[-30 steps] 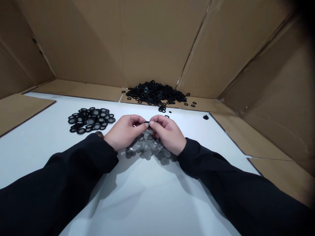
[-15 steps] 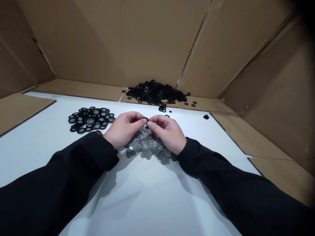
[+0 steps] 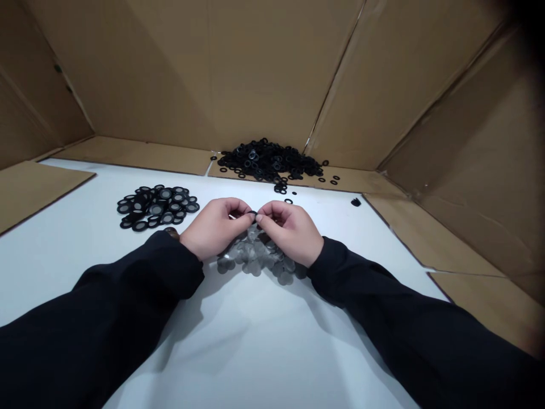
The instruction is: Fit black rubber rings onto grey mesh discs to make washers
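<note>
Between the fingertips of both hands is a small black rubber ring (image 3: 254,213), mostly covered by the thumbs. My left hand (image 3: 219,227) pinches it from the left, and my right hand (image 3: 292,230) grips its other side. Whether a disc sits inside the ring cannot be made out. Just below the hands lies a heap of thin grey mesh discs (image 3: 253,255), partly hidden by them. Left of my left hand is a pile of black rings with grey discs in them (image 3: 156,209).
A large heap of plain black rings (image 3: 268,162) rests against the back cardboard wall (image 3: 264,74), with several strays in front. A small black lump (image 3: 356,202) lies at the right on the white table (image 3: 264,352). Cardboard strips (image 3: 451,250) border the table.
Both hands have dipped slightly, and the ring has tilted so that less of it shows between the thumbs. The piles have stayed as they were.
</note>
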Action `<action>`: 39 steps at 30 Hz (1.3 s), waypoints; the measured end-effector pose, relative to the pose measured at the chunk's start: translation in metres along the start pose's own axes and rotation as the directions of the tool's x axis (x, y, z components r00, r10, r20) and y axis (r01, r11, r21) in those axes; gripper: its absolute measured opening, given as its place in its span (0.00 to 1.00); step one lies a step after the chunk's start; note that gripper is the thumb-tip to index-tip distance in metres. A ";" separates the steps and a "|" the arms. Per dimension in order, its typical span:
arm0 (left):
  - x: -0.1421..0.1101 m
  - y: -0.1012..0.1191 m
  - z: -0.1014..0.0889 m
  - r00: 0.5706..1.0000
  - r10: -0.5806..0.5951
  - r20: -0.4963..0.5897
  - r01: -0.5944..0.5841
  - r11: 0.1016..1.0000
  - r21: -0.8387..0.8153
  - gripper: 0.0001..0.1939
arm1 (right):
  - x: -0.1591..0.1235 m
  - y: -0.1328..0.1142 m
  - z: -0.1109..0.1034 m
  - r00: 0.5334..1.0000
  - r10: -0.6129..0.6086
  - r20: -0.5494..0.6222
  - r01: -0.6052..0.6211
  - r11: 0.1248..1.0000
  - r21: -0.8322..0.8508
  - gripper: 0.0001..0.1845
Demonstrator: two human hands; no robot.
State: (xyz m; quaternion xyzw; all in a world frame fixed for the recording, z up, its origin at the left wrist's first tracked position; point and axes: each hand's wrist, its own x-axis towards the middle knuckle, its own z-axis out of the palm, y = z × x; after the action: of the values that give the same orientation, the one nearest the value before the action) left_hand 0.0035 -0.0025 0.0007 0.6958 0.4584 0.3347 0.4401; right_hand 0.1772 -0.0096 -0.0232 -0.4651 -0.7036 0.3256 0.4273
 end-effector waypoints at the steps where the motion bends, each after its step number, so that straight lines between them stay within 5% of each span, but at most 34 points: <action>1: 0.000 0.000 0.000 1.000 -0.003 0.001 0.003 1.000 0.006 0.11 | 0.000 0.000 0.000 1.000 0.002 -0.003 -0.002 1.000 -0.013 0.08; 14: -0.003 0.000 0.002 0.999 -0.033 0.034 0.037 0.988 -0.150 0.13 | 0.005 0.002 -0.001 0.987 0.126 0.098 -0.150 0.944 0.294 0.11; 39: -0.004 0.008 0.004 0.996 -0.092 0.014 0.093 0.989 -0.114 0.10 | 0.000 -0.002 0.002 0.985 0.139 0.106 -0.169 0.904 0.394 0.10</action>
State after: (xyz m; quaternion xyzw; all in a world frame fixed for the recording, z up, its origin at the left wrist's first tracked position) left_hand 0.0085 -0.0095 0.0060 0.6489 0.4682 0.3366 0.4965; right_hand 0.1747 -0.0101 -0.0219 -0.4092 -0.5985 0.5129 0.4596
